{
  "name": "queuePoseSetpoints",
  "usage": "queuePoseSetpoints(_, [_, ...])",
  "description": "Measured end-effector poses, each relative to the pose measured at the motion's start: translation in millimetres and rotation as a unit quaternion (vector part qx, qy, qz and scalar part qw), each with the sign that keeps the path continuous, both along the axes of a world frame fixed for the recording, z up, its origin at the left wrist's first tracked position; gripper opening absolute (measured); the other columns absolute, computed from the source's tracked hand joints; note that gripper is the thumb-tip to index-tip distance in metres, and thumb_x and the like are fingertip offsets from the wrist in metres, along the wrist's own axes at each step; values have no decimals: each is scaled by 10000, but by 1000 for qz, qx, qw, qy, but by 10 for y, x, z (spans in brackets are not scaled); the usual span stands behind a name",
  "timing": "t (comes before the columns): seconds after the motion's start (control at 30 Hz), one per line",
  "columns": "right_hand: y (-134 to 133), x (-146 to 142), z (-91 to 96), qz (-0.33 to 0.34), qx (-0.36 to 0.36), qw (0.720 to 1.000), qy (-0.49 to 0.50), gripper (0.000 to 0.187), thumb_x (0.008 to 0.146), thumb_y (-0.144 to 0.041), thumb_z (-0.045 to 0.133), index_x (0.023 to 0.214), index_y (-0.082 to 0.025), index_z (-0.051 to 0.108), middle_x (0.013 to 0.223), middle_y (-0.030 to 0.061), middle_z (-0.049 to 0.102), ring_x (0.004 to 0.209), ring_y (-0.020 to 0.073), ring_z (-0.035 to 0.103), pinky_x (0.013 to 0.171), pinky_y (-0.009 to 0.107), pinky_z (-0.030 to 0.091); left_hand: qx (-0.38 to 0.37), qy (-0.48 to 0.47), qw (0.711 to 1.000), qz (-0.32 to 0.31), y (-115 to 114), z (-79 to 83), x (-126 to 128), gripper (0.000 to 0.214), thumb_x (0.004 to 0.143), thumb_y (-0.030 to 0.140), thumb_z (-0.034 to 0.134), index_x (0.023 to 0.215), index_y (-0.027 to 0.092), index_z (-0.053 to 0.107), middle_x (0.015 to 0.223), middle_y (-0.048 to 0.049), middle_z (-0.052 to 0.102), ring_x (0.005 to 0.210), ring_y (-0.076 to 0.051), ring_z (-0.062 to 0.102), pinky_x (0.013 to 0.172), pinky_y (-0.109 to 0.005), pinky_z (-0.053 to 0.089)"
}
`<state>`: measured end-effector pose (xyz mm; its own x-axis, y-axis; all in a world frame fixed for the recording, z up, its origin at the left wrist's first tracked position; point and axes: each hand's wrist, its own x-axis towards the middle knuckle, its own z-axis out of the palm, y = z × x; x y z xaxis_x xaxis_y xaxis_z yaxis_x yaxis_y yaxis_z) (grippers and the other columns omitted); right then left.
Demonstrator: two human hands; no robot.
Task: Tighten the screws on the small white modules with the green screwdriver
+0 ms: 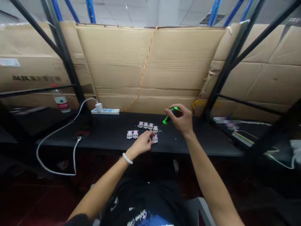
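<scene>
My left hand (144,141) is closed on a small white module with purple marks (154,138), keeping it against the dark tabletop (181,144). In my right hand (182,119) is a screwdriver with a green and black handle (166,120), gripped near the handle's end. Its thin shaft slants down and left toward the modules by my left fingers; what the tip touches is too small to tell. Just beyond my left hand lies a row of similar white modules (145,125). A further pair of modules (132,134) sits to its left.
A white power strip (109,111) with a plugged-in charger (99,107) lies at the back left, its white cable (44,135) looping over the front edge. A water bottle (61,101) stands farther left. Cardboard (174,59) and dark rack posts (225,78) bound the table.
</scene>
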<state>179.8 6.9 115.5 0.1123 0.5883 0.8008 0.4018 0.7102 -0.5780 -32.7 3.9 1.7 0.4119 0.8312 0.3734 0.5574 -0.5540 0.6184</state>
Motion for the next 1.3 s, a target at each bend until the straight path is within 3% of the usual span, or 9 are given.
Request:
queuePoseSetpoints(0.2, [-200,451,-27,-88,37,994,61,331,835,-512,818,873,-196,729,776,7,677,640,153,626,602,292,551,-20,-12,999,-24,-8,41,-51,231,887,110,675,1102,189,647,1214,-75,649,822,-146,689,893,-342,603])
queuePoseSetpoints(0.33, [-321,903,-104,-185,72,971,132,329,799,-502,814,855,-187,738,742,11,648,612,149,580,563,289,513,-6,3,999,-36,-60,174,-72,299,879,127,710,1164,209,670,1403,-101,565,865,-142,696,945,-362,616])
queuePoseSetpoints(0.4, [-372,1115,-132,-241,98,952,160,316,769,-471,824,841,-173,749,726,28,638,601,159,571,554,307,502,39,12,999,-27,-95,287,42,286,889,124,712,1163,205,702,1415,-120,573,984,-193,707,1019,-398,600])
queuePoseSetpoints(0.5, [-442,1330,-142,-279,108,933,202,335,732,-489,816,830,-177,744,689,32,621,560,166,558,501,316,455,86,72,992,-60,-107,453,437,208,939,115,662,1103,199,760,1238,-111,703,1117,-262,706,1091,-429,566])
queuePoseSetpoints(0.57, [-484,1393,-127,-293,113,926,211,339,718,-505,797,825,-188,744,687,37,628,554,166,553,498,322,450,79,163,980,-82,-76,526,787,189,941,123,675,1077,192,788,1128,-111,766,1104,-289,728,1078,-444,570])
queuePoseSetpoints(0.63, [-521,1415,-105,-305,123,921,211,346,707,-517,784,818,-191,754,697,54,647,566,177,565,497,331,458,75,239,966,-59,-26,556,1117,199,956,109,657,1083,170,798,1157,-144,781,1132,-304,743,1067,-429,574])
queuePoseSetpoints(0.77, [-573,1459,-75,-297,138,918,222,329,672,-479,821,812,-185,777,711,85,679,607,214,632,508,349,501,53,269,962,-10,32,531,1511,264,936,-20,571,1068,56,787,1121,-256,776,1074,-350,784,970,-446,623])
queuePoseSetpoints(1.07, [-591,1766,-140,-317,164,909,216,284,653,-448,840,775,-202,767,745,87,702,682,250,698,611,394,558,55,292,955,28,-2,449,1605,260,929,18,617,1119,89,779,1086,-248,779,1085,-335,794,958,-422,649])
queuePoseSetpoints(1.3, [-631,1762,-165,-315,131,913,223,287,612,-434,850,777,-206,791,701,75,682,560,205,614,495,367,497,77,302,950,-3,34,374,1564,294,948,-25,532,1076,105,763,1076,-228,773,1079,-324,780,974,-434,625])
